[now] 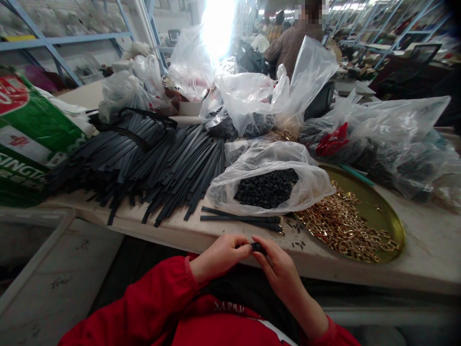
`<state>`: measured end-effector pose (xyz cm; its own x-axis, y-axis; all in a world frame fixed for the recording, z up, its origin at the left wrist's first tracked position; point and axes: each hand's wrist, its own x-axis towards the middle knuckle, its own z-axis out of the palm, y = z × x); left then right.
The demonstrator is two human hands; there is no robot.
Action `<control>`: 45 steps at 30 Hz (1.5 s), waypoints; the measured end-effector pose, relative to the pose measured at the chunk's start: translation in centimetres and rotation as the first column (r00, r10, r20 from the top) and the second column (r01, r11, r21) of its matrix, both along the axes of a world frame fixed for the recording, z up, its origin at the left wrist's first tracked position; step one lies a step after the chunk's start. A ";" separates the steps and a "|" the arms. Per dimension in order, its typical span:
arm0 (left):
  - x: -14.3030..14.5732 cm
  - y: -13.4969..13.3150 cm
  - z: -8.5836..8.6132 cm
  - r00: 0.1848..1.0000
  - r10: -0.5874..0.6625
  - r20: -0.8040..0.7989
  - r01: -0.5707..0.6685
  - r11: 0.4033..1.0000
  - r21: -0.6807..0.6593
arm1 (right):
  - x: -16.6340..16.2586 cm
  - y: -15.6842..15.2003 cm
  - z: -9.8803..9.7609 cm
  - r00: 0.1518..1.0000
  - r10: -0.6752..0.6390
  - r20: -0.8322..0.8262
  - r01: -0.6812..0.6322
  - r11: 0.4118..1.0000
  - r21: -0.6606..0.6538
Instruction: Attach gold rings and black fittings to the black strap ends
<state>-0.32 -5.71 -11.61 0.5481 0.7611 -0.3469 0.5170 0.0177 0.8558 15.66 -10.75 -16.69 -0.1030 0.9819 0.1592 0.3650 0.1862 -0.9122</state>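
One pale table (428, 230) stretches before you. White lettering on your red top (144, 298) is unclear. Leftmost, a green bag (54, 129) reads “SINGTA”, partly cut off. Your right hand (279, 262) pinches a small black piece (256, 247), dark, blunt, half covered, at the table's front edge; your left hand's (226, 252) fingertips meet it, narrowed, their hold impossible to tell.

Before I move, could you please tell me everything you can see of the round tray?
The round tray is golden and shiny, apparently metal, with a raised rim. It lies flat on the pale tabletop. Small golden pieces are heaped over its near left part, leaving its far right side mostly bare. A plastic bag hides part of its left edge, perhaps touching it.
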 end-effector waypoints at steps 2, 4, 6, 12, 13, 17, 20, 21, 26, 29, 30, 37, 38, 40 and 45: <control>-0.1 -0.2 0.1 1.000 -0.010 0.003 0.010 1.000 -0.012 | 0.2 -0.2 0.2 0.999 0.008 0.032 -0.008 1.000 0.004; -0.1 -0.4 0.3 1.000 -0.020 -0.006 0.020 0.999 -0.027 | 0.4 -0.4 0.3 0.999 0.005 0.034 -0.004 1.000 -0.011; 0.0 -0.6 0.5 0.999 -0.035 -0.010 0.035 0.998 -0.050 | 0.4 -0.7 0.4 1.000 0.010 0.005 -0.010 0.999 -0.035; 0.4 -1.3 0.9 1.000 -0.017 0.026 0.018 1.000 -0.017 | -0.5 -1.0 0.2 0.945 -0.082 -0.317 -0.011 0.960 -0.281; 0.5 -1.4 0.9 1.000 -0.018 0.015 0.017 1.000 0.013 | -0.7 -0.9 0.2 0.922 -0.104 -0.374 -0.025 0.946 -0.323; 0.5 -1.6 1.3 0.997 -0.053 -0.050 0.059 0.988 0.144 | -0.7 -0.8 0.4 0.856 -0.137 -0.498 -0.066 0.927 -0.369; 0.6 -1.6 1.4 0.993 -0.073 -0.095 0.089 0.980 0.178 | -0.7 -0.8 0.3 0.840 -0.138 -0.525 -0.088 0.920 -0.382; 0.6 -1.6 1.4 0.992 -0.068 -0.104 0.086 0.980 0.178 | -0.8 -0.8 0.1 0.841 -0.130 -0.526 -0.101 0.916 -0.389; 1.1 -1.5 0.7 0.994 -0.007 -0.111 0.025 0.987 0.156 | -1.0 -1.2 -0.9 0.913 -0.105 -0.394 -0.041 0.937 -0.346; 1.1 -1.6 0.5 0.993 -0.012 -0.121 0.033 0.985 0.170 | -0.7 -1.1 -0.6 0.898 -0.128 -0.420 -0.036 0.932 -0.361; 1.1 -1.6 0.5 0.992 -0.021 -0.127 0.043 0.984 0.173 | -0.7 -0.9 -0.4 0.875 -0.151 -0.459 -0.043 0.922 -0.385; 0.9 -2.0 0.6 0.998 0.055 0.032 -0.059 0.988 0.143 | -1.8 -0.6 0.5 0.696 -0.268 -0.666 -0.135 0.862 -0.489; 0.8 -2.0 0.7 0.998 0.044 0.051 -0.050 0.991 0.122 | -1.9 -0.6 0.4 0.678 -0.272 -0.683 -0.143 0.863 -0.485; 0.6 -1.8 0.9 0.998 -0.001 0.065 -0.004 0.998 0.067 | -2.0 -0.7 0.1 0.660 -0.285 -0.695 -0.131 0.867 -0.480; 0.2 -1.3 1.1 0.996 0.043 0.073 -0.044 0.999 0.011 | -1.8 -0.7 0.8 0.683 -0.312 -0.660 -0.066 0.874 -0.481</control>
<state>-0.09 -7.04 -10.52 0.5378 0.7888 -0.2976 0.4527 0.0275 0.8912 13.86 -11.48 -15.93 -0.0194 0.9497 -0.3125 -0.4261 -0.2907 -0.8567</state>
